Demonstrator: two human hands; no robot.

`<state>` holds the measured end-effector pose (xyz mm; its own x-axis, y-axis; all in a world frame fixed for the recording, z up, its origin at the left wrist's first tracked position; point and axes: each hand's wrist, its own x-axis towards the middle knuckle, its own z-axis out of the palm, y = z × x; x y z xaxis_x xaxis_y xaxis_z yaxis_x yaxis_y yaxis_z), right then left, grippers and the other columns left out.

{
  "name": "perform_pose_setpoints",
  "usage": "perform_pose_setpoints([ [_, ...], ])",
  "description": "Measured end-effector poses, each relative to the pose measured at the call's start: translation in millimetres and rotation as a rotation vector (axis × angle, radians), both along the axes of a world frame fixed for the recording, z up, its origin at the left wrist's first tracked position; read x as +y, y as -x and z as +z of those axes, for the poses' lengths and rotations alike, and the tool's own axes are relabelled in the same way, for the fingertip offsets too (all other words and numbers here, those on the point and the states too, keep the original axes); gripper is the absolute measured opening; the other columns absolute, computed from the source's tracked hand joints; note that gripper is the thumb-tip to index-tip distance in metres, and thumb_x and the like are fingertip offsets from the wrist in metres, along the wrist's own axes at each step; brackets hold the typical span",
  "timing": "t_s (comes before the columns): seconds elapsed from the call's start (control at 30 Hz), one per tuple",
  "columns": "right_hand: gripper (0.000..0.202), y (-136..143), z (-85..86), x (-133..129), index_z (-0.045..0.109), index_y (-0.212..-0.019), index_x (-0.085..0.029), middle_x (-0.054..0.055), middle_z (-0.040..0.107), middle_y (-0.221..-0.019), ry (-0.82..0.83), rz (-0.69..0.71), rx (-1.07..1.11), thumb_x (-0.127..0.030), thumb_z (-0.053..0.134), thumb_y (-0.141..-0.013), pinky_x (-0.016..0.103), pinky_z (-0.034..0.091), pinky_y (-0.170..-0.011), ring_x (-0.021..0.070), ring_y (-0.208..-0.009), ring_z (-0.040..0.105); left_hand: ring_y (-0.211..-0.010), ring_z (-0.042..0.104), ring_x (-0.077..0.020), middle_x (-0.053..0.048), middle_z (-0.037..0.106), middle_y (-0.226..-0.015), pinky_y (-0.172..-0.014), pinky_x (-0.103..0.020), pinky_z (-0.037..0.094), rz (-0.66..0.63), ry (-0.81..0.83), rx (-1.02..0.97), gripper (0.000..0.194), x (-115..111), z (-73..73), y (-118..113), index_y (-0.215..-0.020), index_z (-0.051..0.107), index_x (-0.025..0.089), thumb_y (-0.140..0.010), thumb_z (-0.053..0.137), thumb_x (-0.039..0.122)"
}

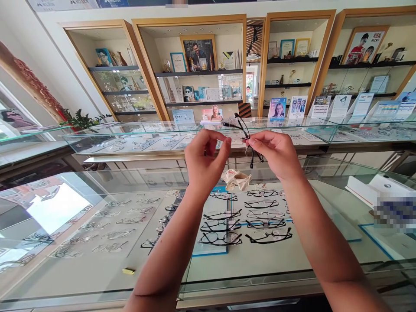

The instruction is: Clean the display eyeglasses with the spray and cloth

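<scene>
A pair of dark-framed eyeglasses (245,133) is held up over the glass counter by my right hand (276,151). My right thumb and fingers pinch the frame near its middle, with one part sticking up and another hanging below. My left hand (206,158) is just left of the glasses, its fingers curled and the thumb meeting the fingertips. Whatever may be between those fingertips is too small to make out. Beneath the hands lies a crumpled cream cloth (237,180) with red print. Rows of eyeglasses (220,238) are laid out below, between my forearms.
The glass display counter (162,277) spans the front. A small yellow object (128,271) lies at its left part. At the right stand a white box-like item (390,190) and a blue-edged tray (373,236). Another glass showcase (136,151) and wooden shelves (191,19) are behind.
</scene>
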<state>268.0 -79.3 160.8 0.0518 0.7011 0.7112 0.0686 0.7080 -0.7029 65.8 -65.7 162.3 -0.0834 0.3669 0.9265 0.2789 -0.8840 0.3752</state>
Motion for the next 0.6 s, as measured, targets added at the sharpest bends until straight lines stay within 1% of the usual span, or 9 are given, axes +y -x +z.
perform_pose_setpoints([
  [0.03, 0.016, 2.1, -0.3, -0.8, 0.087, -0.094, -0.025, 0.005, 0.089, -0.1, -0.04, -0.049, -0.005, -0.041, 0.087, -0.095, 0.043, 0.068, -0.095, 0.0241, -0.099, 0.083, -0.059, 0.038, -0.0119, 0.005, 0.042, -0.063, -0.056, -0.029, 0.035, -0.039, 0.062, 0.032, 0.017, -3.5, 0.0, -1.7, -0.087, 0.076, 0.023, -0.098, 0.083, 0.035],
  [0.1, 0.012, 8.2, -1.2, -3.8, 0.086, -0.095, -0.025, 0.005, 0.09, -0.104, -0.148, -0.17, -0.038, -0.036, 0.083, -0.099, 0.045, 0.067, -0.1, 0.0244, -0.102, 0.084, -0.056, 0.031, -0.0112, 0.006, 0.037, -0.058, -0.053, -0.03, 0.027, -0.141, 0.196, 0.094, 0.02, -8.0, 0.2, -4.6, -0.085, 0.08, 0.024, -0.1, 0.082, 0.037],
  [0.2, 0.01, 19.5, -3.9, -8.6, 0.085, -0.097, -0.025, 0.006, 0.09, -0.111, -0.325, -0.343, -0.145, -0.023, 0.077, -0.102, 0.047, 0.067, -0.104, 0.0255, -0.108, 0.085, -0.055, 0.033, -0.0111, 0.005, 0.041, -0.057, -0.053, -0.031, 0.024, -0.246, 0.339, 0.126, 0.021, -7.6, 0.3, -7.1, -0.092, 0.087, 0.026, -0.1, 0.083, 0.044],
  [0.3, 0.018, 29.1, -7.6, -11.2, 0.085, -0.105, -0.025, 0.008, 0.09, -0.118, -0.415, -0.429, -0.252, -0.015, 0.071, -0.102, 0.05, 0.067, -0.105, 0.0267, -0.114, 0.085, -0.057, 0.04, -0.0116, 0.002, 0.051, -0.06, -0.052, -0.031, 0.026, -0.289, 0.417, 0.104, 0.024, 0.1, -2.0, -6.3, -0.094, 0.088, 0.027, -0.099, 0.085, 0.05],
  [0.37, 0.024, 33.1, -9.1, -12.5, 0.085, -0.112, -0.024, 0.008, 0.089, -0.123, -0.426, -0.44, -0.31, -0.012, 0.067, -0.102, 0.05, 0.067, -0.108, 0.027, -0.117, 0.084, -0.058, 0.044, -0.0121, 0.001, 0.055, -0.062, -0.052, -0.03, 0.028, -0.277, 0.418, 0.081, 0.026, 6.7, -4.8, -4.3, -0.093, 0.087, 0.028, -0.099, 0.085, 0.053],
  [0.43, 0.027, 34.8, -8.8, -14.8, 0.084, -0.117, -0.024, 0.009, 0.088, -0.127, -0.415, -0.418, -0.356, -0.012, 0.064, -0.102, 0.051, 0.065, -0.11, 0.0274, -0.121, 0.083, -0.059, 0.046, -0.013, 0.001, 0.054, -0.062, -0.053, -0.03, 0.03, -0.248, 0.383, 0.068, 0.028, 12.2, -7.3, -1.9, -0.091, 0.085, 0.027, -0.099, 0.085, 0.055],
  [0.5, 0.025, 33.9, -6.6, -19.4, 0.083, -0.117, -0.024, 0.009, 0.087, -0.127, -0.38, -0.382, -0.38, -0.017, 0.063, -0.104, 0.051, 0.063, -0.112, 0.0282, -0.122, 0.081, -0.059, 0.043, -0.0137, 0.002, 0.049, -0.059, -0.053, -0.031, 0.03, -0.205, 0.343, 0.073, 0.027, 15.4, -8.2, 0.5, -0.09, 0.083, 0.027, -0.099, 0.084, 0.053],
  [0.6, 0.018, 27.7, 0.0, -31.7, 0.082, -0.111, -0.027, 0.007, 0.085, -0.115, -0.284, -0.347, -0.363, -0.026, 0.064, -0.107, 0.048, 0.061, -0.106, 0.0277, -0.112, 0.078, -0.055, 0.032, -0.0136, 0.006, 0.033, -0.056, -0.054, -0.032, 0.027, -0.086, 0.29, 0.109, 0.021, 16.4, -6.3, 4.0, -0.089, 0.08, 0.027, -0.098, 0.082, 0.045],
])
